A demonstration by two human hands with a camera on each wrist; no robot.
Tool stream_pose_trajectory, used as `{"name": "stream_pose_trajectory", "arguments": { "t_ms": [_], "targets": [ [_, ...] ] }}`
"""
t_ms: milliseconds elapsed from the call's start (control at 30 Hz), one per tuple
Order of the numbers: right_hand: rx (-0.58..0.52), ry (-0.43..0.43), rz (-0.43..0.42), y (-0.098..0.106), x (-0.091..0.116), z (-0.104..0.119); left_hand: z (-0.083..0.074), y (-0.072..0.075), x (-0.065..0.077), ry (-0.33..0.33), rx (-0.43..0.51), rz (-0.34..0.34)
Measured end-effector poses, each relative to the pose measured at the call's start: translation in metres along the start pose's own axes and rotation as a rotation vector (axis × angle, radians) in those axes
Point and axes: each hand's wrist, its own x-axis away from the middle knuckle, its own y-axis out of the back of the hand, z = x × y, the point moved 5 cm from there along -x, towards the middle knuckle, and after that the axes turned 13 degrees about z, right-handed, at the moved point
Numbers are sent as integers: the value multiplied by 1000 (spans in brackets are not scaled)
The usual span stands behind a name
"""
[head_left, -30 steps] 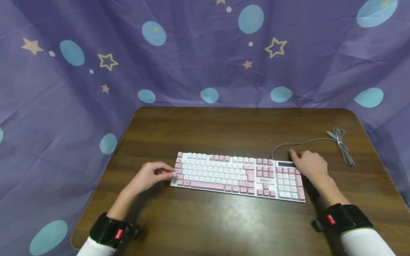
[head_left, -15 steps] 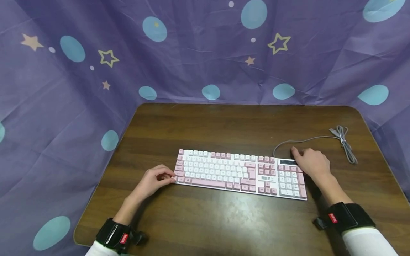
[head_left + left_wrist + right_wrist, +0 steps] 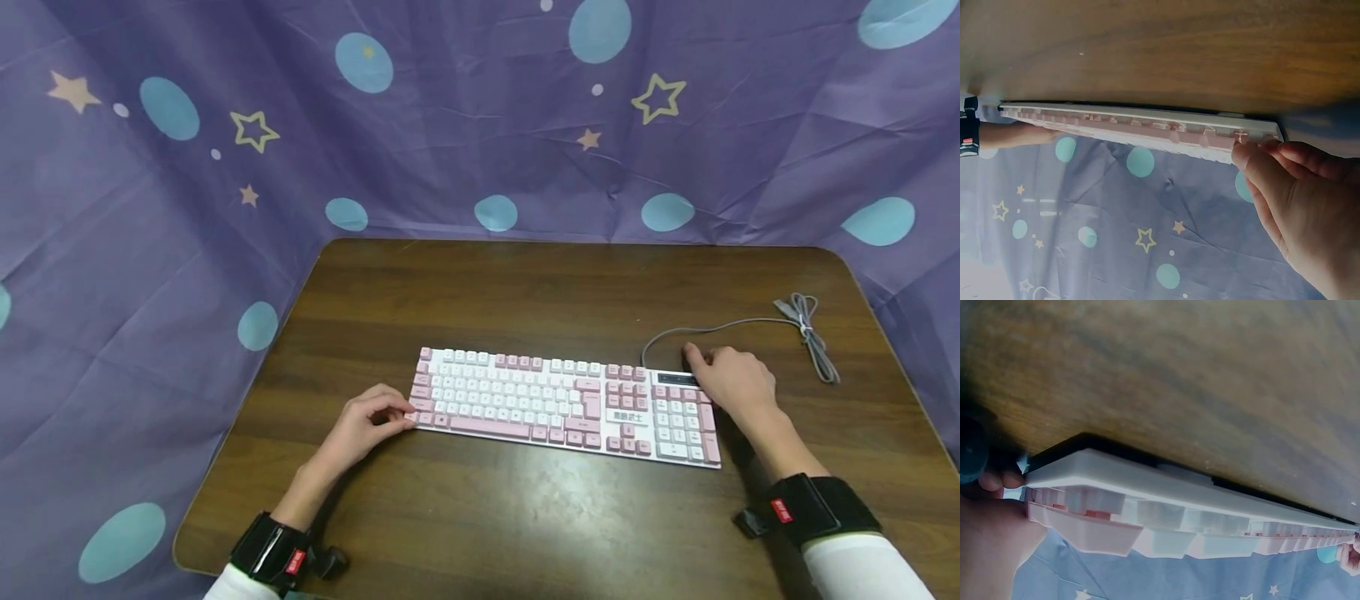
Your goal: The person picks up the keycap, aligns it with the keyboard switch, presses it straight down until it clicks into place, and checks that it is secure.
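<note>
A full-size keyboard (image 3: 495, 396) with white and pink keycaps lies across the table. My left hand (image 3: 365, 425) is at its left end, the thumb and index finger pinching the near-left corner. In the left wrist view the thumb of that left hand (image 3: 1310, 206) covers the corner beside a pink key. My right hand (image 3: 737, 385) holds the far-right end, its thumb by the dark strip above the number pad. The right wrist view shows the fingers of the right hand (image 3: 1000, 525) at the keyboard's side (image 3: 1166, 481); their tips are partly hidden.
A grey cable (image 3: 712, 328) runs from the keyboard's back edge to a tied bundle (image 3: 810, 333) with its USB plug at the right. The brown wooden table (image 3: 480, 292) ends at a purple curtain (image 3: 450, 125) with stars and blue spots.
My left hand has slid toward the near-left corner of the keyboard, its fingers now closer to the edge. The right hand stays in place. The head view has shifted slightly.
</note>
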Motion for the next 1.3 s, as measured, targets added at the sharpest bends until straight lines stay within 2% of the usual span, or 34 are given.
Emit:
{"name": "stream_pose_trajectory", "arguments": {
  "t_ms": [267, 400, 533, 633, 700, 867, 967, 1033, 1200, 1300],
  "targets": [
    [-9, 2, -5, -1, 1, 0, 3, 2, 1, 5, -12, -11],
    [-15, -3, 4, -1, 1, 0, 12, 4, 4, 46, 57, -21],
    [-17, -9, 14, 0, 1, 0, 25, 4, 7, 134, 205, -10],
    [-15, -12, 15, 0, 1, 0, 27, 4, 7, 161, 234, 3],
    [-12, -11, 10, 0, 1, 0, 25, 4, 6, 144, 219, 6],
    [-8, -5, -3, 0, 0, 1, 14, 4, 3, 53, 98, 1],
    [-7, -4, -4, 1, 1, 2, 10, 4, 1, 30, 32, 2],
    [-3, -3, -5, 1, 0, 2, 9, 3, 1, 29, 26, 5],
    [-2, -1, -9, 2, 0, 1, 13, 3, 3, 71, 90, -9],
    [-5, -4, -8, 1, -1, 0, 20, 2, 3, 170, 173, 6]
  ]
}}
